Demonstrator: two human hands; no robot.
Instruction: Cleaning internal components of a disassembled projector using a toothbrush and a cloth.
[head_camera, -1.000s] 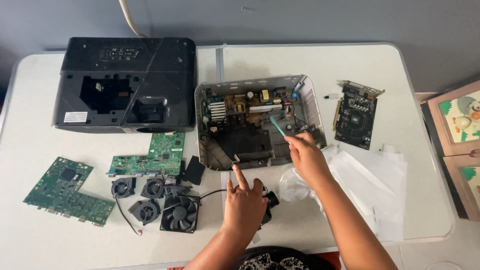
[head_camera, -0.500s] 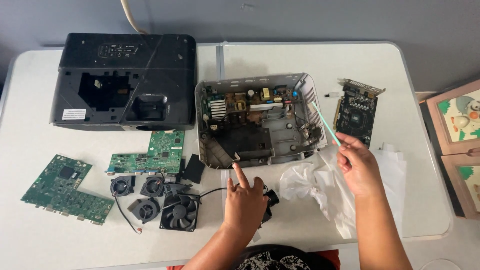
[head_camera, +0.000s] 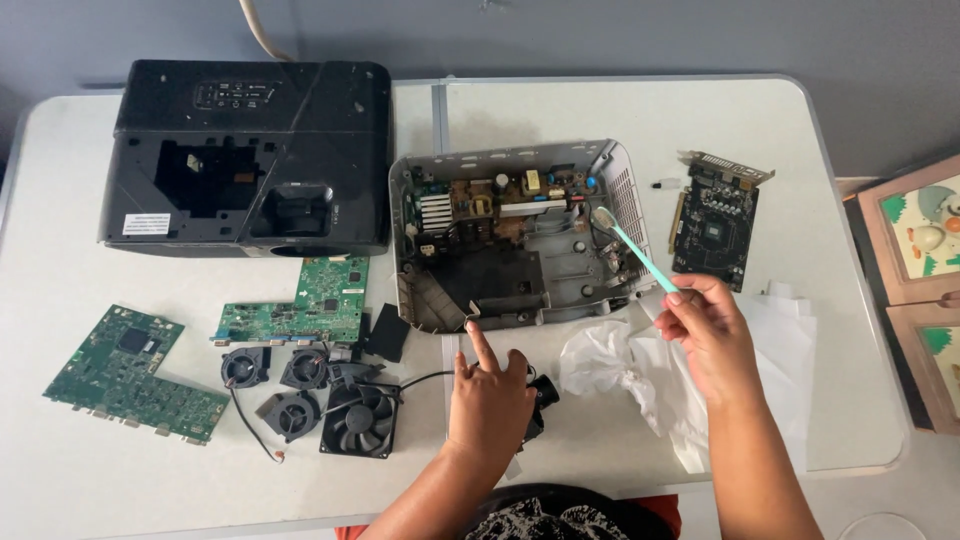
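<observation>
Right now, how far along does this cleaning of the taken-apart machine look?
Done: the black cover, green circuit boards and small fans already lie out on the table. In hand: the right hand holds a pale green toothbrush over the open grey chassis, which the left hand steadies with a fingertip. Left: parts inside the chassis remain mounted; nothing is reassembled.

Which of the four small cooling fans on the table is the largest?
The square black fan at the cluster's lower right; the other three are smaller and rounder.

I see my two arms bare to the elbow, no sleeves, rings or watch on my left hand (head_camera: 490, 400) or right hand (head_camera: 708, 335); below, a black patterned garment (head_camera: 560, 515) with an orange edge.
</observation>
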